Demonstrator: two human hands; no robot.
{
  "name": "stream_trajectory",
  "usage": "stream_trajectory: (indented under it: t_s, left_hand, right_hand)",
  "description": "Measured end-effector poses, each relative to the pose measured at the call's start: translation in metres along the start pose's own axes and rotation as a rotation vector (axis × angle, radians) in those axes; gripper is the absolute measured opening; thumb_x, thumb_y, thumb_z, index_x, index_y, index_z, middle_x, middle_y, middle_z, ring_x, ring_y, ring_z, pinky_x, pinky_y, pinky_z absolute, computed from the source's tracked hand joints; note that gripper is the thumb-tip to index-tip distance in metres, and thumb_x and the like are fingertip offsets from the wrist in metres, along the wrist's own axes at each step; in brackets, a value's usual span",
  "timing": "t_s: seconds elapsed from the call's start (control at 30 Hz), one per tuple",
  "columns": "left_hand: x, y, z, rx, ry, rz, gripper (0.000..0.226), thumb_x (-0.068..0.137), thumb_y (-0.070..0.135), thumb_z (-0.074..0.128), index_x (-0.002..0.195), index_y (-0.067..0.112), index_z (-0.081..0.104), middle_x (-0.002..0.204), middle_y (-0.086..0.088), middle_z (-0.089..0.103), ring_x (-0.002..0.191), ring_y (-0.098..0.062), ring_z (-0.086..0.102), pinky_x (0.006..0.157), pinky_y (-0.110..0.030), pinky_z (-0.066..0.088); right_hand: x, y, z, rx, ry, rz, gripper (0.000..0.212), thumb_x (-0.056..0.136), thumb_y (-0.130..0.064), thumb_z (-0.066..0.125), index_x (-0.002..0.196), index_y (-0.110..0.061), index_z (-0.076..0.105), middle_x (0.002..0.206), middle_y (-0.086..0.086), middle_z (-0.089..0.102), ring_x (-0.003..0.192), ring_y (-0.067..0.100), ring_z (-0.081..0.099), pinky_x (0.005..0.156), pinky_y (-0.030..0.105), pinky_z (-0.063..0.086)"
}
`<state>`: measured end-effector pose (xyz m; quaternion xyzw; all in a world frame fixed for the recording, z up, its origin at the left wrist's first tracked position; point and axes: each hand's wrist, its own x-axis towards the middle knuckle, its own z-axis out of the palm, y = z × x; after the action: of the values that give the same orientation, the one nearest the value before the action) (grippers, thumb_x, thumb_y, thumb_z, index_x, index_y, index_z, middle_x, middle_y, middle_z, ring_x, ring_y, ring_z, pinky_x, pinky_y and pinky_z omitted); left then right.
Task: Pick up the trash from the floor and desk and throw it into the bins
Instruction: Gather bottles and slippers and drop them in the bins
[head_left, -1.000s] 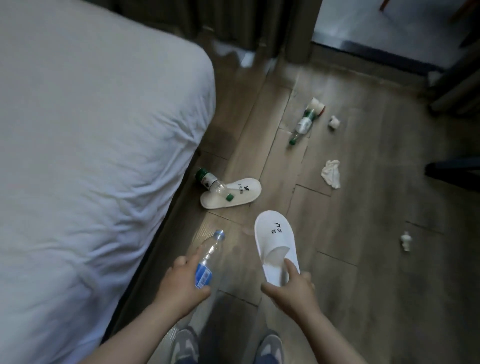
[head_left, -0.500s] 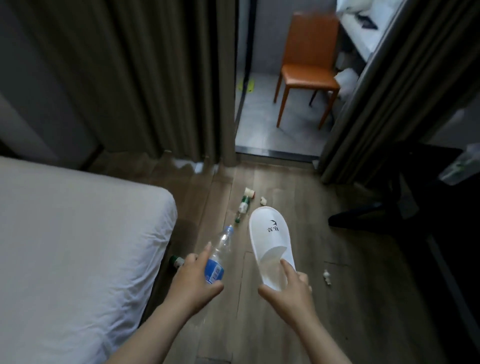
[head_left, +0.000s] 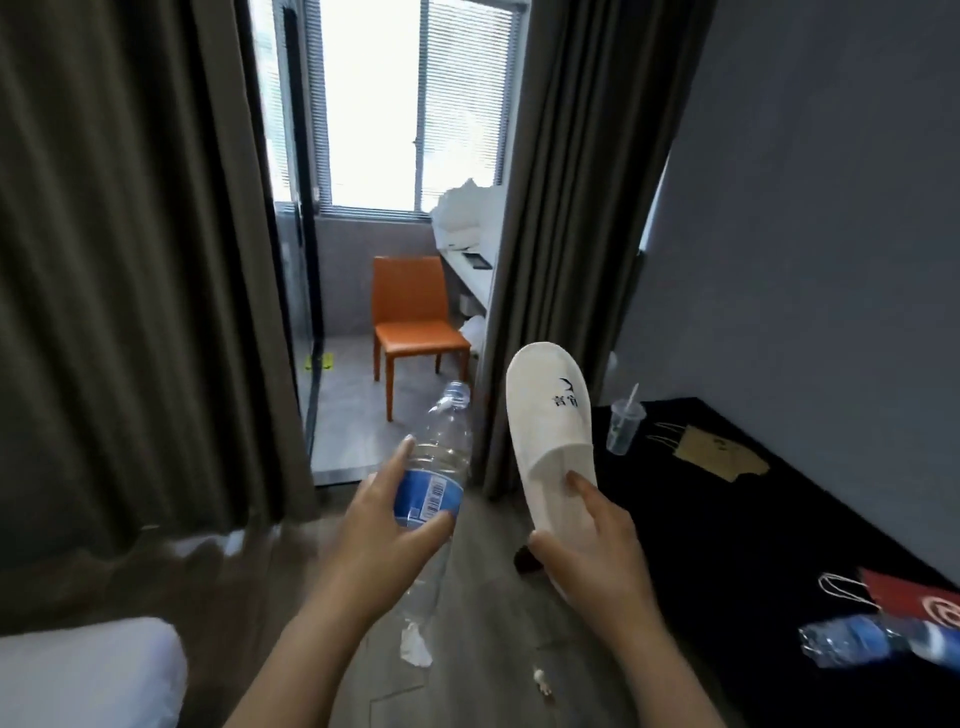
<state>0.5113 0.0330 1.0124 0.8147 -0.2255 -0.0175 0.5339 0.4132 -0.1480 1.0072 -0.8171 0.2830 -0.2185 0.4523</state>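
Beside the black desk (head_left: 753, 545), your left hand (head_left: 374, 545) grips a plastic bottle (head_left: 444, 447), your right hand (head_left: 597, 556) a slipper (head_left: 550, 410); the carry to the unseen bins likely comes next.

2 hands mid-view, bench (head_left: 701, 545) right, bed (head_left: 88, 675) low left
The left hand (head_left: 374, 540) holds a bottle (head_left: 441, 452) just left of the slipper (head_left: 550, 431) held by the right hand (head_left: 597, 551). On the bench, a cup (head_left: 623, 426) stands at the far end, a paper bag (head_left: 711, 452) beside it; a second bottle (head_left: 872, 644) lies nearer. A chair (head_left: 415, 322) stands behind, between the left curtain (head_left: 130, 260) and the right curtain (head_left: 561, 208). A tissue scrap (head_left: 415, 644) lies on the floor (head_left: 483, 623).
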Motion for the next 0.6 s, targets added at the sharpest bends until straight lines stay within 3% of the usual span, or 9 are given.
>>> stream_trajectory:
  t_s: [0.13,0.23,0.33,0.43,0.5,0.6]
  left_hand:
    - [-0.009,0.018,0.005,-0.047,-0.158,0.072,0.084,0.079,0.028,0.072,0.145,0.045,0.022,0.118,0.006,0.048,0.095,-0.009,0.061,0.083,-0.034,0.056]
    - [-0.029,0.029,0.013,-0.079,-0.264,0.131,0.082,0.08,0.025,0.072,0.145,0.042,0.025,0.119,0.005,0.049,0.094,-0.006,0.058,0.08,-0.028,0.054]
    - [-0.059,0.042,0.034,-0.158,-0.372,0.189,0.08,0.079,0.024,0.073,0.143,0.043,0.03,0.12,0.006,0.049,0.094,-0.003,0.058,0.078,-0.022,0.051]
    - [-0.101,0.065,0.068,-0.216,-0.543,0.225,0.081,0.076,0.029,0.073,0.141,0.049,0.031,0.123,0.01,0.053,0.095,-0.006,0.063,0.082,-0.026,0.053]
    - [-0.134,0.09,0.092,-0.247,-0.671,0.262,0.081,0.074,0.033,0.073,0.14,0.052,0.029,0.121,0.01,0.056,0.093,-0.007,0.065,0.082,-0.028,0.055]
    - [-0.192,0.139,0.123,-0.298,-0.831,0.355,0.071,0.078,0.026,0.072,0.132,0.054,0.036,0.108,0.008,0.061,0.08,-0.008,0.067,0.067,-0.017,0.054]
  right_hand:
    - [-0.044,-0.006,-0.036,-0.019,0.154,0.038,0.079,0.066,-0.041,0.069,0.141,-0.034,0.043,0.134,-0.002,0.043,0.108,0.015,0.051,0.076,0.025,0.046]
    - [-0.093,-0.004,-0.057,0.014,0.289,0.108,0.088,0.051,-0.053,0.058,0.136,-0.032,0.05,0.129,-0.001,0.053,0.107,0.014,0.056,0.087,0.035,0.052]
    - [-0.151,0.006,-0.08,0.067,0.463,0.196,0.073,0.058,-0.043,0.065,0.13,-0.03,0.057,0.123,-0.003,0.058,0.105,0.013,0.058,0.09,0.037,0.052]
    - [-0.218,0.012,-0.115,0.07,0.619,0.272,0.056,0.073,-0.025,0.073,0.127,-0.027,0.059,0.12,-0.005,0.06,0.099,0.006,0.058,0.075,0.022,0.048]
    - [-0.264,0.017,-0.145,0.049,0.727,0.328,0.053,0.075,-0.021,0.072,0.126,-0.028,0.06,0.121,-0.005,0.06,0.099,0.006,0.058,0.071,0.02,0.046]
    - [-0.335,0.021,-0.192,0.024,0.926,0.364,0.053,0.074,-0.025,0.072,0.125,-0.03,0.06,0.122,-0.006,0.06,0.102,0.007,0.059,0.078,0.024,0.046]
